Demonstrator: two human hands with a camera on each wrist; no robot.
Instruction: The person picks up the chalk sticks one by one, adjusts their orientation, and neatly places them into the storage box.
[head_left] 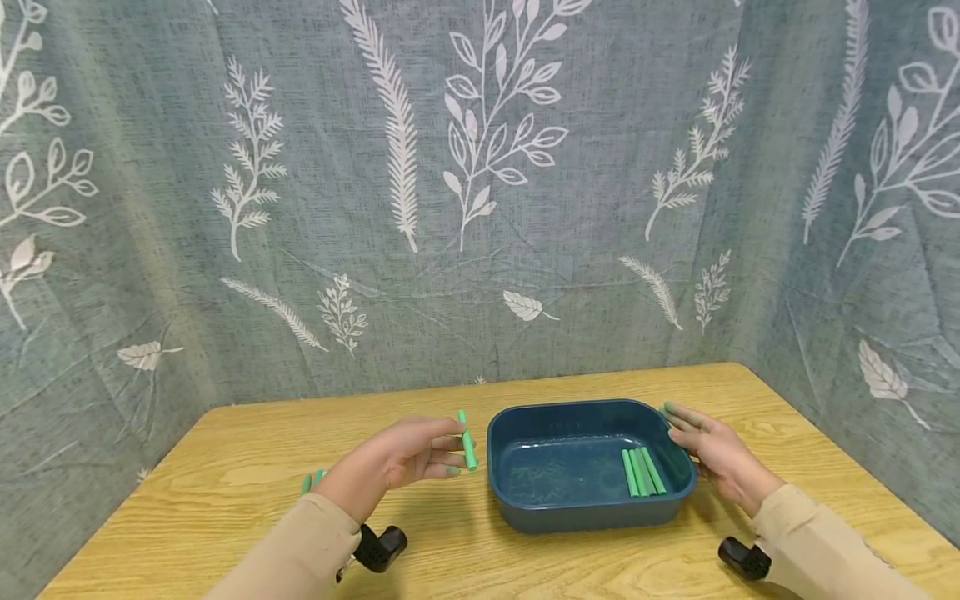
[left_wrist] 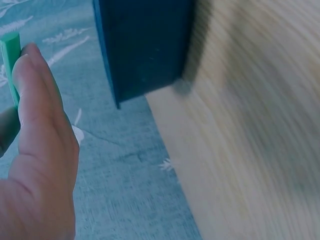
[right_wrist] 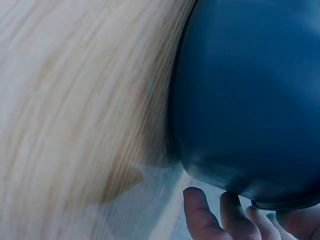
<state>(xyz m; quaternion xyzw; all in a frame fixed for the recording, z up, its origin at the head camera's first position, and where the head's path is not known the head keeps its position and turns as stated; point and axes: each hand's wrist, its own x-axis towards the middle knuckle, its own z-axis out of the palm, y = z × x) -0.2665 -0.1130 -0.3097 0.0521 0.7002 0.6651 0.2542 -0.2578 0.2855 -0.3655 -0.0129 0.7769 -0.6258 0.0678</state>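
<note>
My left hand point(head_left: 420, 454) pinches a green chalk stick point(head_left: 469, 448) between thumb and fingers, just left of a dark blue tub point(head_left: 573, 518). In the left wrist view the chalk point(left_wrist: 10, 65) stands up past the fingertips. Several green chalk sticks point(head_left: 640, 473) lie side by side at the right end of the tub's floor. At the tub's right end is my right hand point(head_left: 712, 450), its fingers extended along the outside and the thumb at the rim. Its fingertips look dusted green. The right wrist view shows the tub's outer wall point(right_wrist: 250, 110) close to those fingers.
More green chalk pieces point(head_left: 307, 483) lie on the wooden table point(head_left: 247, 479) at the left, partly hidden behind the left wrist. A blue-grey curtain point(head_left: 420, 308) with white leaf prints hangs behind the table and along both sides.
</note>
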